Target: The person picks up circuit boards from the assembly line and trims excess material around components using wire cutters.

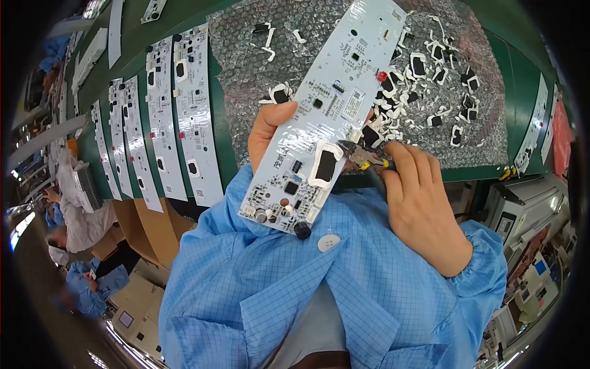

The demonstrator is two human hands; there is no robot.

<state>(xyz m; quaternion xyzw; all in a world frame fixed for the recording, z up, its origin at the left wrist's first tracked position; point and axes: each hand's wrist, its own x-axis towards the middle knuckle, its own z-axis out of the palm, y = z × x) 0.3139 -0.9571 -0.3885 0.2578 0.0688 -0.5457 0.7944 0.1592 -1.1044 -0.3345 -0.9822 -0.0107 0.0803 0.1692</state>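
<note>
My left hand (268, 126) is wrapped around a long white circuit board (319, 120), thumb on its face, and holds it tilted above the bench. My right hand (421, 200) grips a pair of cutting pliers (369, 161) with dark and yellow handles. The plier jaws touch or nearly touch the edge of a white frame with a black centre (326, 165) on the lower part of the board. Beside the jaws is a small white connector (356, 136). A red part (382, 76) sits on the board's right edge.
Bubble wrap (239, 58) covers the bench, strewn with white and black scraps (393, 101). Several similar boards (195, 123) lie in a row on the green bench top at left. More boards (530, 138) lie at right. Co-workers (92, 286) sit at far left.
</note>
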